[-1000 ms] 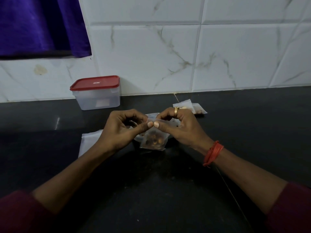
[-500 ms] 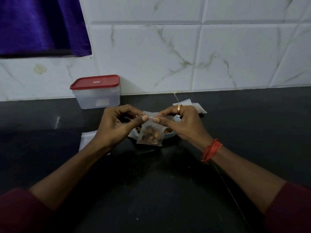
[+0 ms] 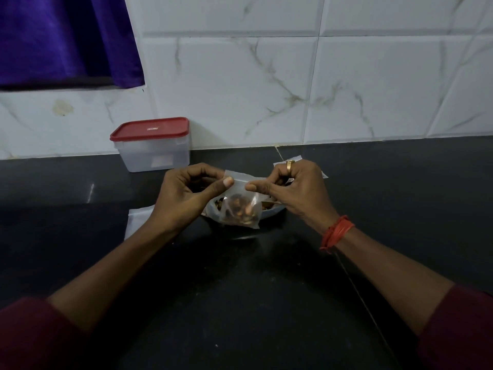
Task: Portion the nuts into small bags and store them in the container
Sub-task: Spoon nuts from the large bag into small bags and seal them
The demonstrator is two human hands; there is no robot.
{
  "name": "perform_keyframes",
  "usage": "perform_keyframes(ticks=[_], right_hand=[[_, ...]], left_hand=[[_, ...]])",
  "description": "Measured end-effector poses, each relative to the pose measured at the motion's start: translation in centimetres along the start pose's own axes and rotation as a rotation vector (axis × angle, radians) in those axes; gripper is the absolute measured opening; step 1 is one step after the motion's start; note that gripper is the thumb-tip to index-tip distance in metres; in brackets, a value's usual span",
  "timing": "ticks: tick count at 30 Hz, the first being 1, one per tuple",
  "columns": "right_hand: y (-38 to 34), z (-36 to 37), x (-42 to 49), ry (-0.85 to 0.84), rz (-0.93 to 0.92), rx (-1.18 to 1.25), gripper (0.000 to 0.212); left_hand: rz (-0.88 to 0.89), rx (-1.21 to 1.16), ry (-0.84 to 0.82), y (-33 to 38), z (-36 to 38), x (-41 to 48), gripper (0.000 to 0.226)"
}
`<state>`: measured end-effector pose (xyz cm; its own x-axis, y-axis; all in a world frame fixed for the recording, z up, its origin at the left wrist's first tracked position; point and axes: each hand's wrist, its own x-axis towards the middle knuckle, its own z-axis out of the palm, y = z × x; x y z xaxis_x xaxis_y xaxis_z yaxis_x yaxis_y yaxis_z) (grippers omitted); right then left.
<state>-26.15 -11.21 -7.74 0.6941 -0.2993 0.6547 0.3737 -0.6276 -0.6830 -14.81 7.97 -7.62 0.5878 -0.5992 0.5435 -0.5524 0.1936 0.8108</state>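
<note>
Bag [image 3: 241, 206], small, clear, holding a portion of nuts [image 3: 238, 209] in its lower half; it hangs by its top strip just above the counter [image 3: 240, 303], in front of a dish [image 3: 270, 210] that shows more nuts at its rim. Left hand [image 3: 186, 198]: curled, pinching the left part of the strip between thumb and forefinger. Right hand [image 3: 296, 190]: curled likewise, pinching the right part, the two thumbs close together with a short stretch of strip between them. Step in hand, by judgement: sealing this filled bag, portioning for it being done. Next move calls for firm pressure run along the whole strip so no gap is left, the bag kept upright meanwhile; whether the seal has caught cannot be told. Container [image 3: 153, 156]: translucent box, well apart to the left rear against the wall, red lid [image 3: 150, 128] on, so it needs opening before the bag goes in; nothing can be made out inside. Flat bags [image 3: 137, 220]: pale stack on the counter, partly under the left wrist. Further bags [image 3: 293, 157]: behind the right hand, mostly hidden. Surface: black polished counter, faintly reflective, with a thin seam on the right. Room: white marble-veined wall tiles [image 3: 266, 89]; purple cloth [image 3: 61, 41] hanging upper left; dim light.
</note>
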Motion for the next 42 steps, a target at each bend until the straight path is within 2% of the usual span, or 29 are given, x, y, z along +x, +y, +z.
perform_keyframes(ticks=[3, 5, 9, 12, 18, 22, 24, 28, 32, 35, 40, 42], right_hand=[[0.2, 0.0, 0.0, 0.01, 0.048, 0.019, 0.045], [0.4, -0.2, 0.0, -0.023, 0.089, 0.004, 0.039], [0.6, -0.2, -0.5, -0.254, 0.125, -0.055, 0.045], [0.3, 0.3, -0.7, -0.33, 0.138, -0.049, 0.032], [0.0, 0.7, -1.0, -0.318, 0.168, -0.014, 0.024], [0.3, 0.5, -0.8, -0.289, 0.204, 0.022, 0.023], [0.2, 0.1, -0.6, -0.221, 0.224, 0.035, 0.02], [1.5, -1.7, 1.1, 0.012, 0.27, 0.019, 0.014], [4.6, -3.9, 4.3, 0.142, 0.419, -0.077, 0.023], [6.3, -4.3, 5.5, 0.122, 0.469, -0.233, 0.03], [8.7, -3.3, 5.7, -0.074, 0.538, -0.419, 0.029], [9.2, -2.9, 5.5, -0.061, 0.522, -0.543, 0.031]], left_hand=[[-0.012, -0.036, 0.035, 0.2, 0.2, -0.1, 0.012], [-0.065, -0.116, 0.092, 0.2, 0.4, -0.1, 0.009], [-0.136, -0.197, 0.171, 0.4, 0.6, 0.0, 0.007], [-0.167, -0.225, 0.212, 0.5, 0.6, 0.0, 0.008], [-0.193, -0.177, 0.292, 0.0, 0.1, 0.2, 0.008], [-0.212, -0.162, 0.298, 0.3, -0.2, 0.3, 0.028], [-0.236, -0.156, 0.332, 0.2, -0.4, 0.6, 0.031], [-0.26, -0.115, 0.361, -0.3, -0.7, 0.8, 0.023], [-0.259, -0.074, 0.346, -0.7, -0.9, 0.8, 0.02], [-0.243, -0.048, 0.342, -0.9, -1.1, 0.8, 0.023], [-0.249, -0.038, 0.341, -1.1, -1.2, 0.8, 0.023], [-0.242, -0.032, 0.338, -1.2, -1.2, 0.8, 0.024]])
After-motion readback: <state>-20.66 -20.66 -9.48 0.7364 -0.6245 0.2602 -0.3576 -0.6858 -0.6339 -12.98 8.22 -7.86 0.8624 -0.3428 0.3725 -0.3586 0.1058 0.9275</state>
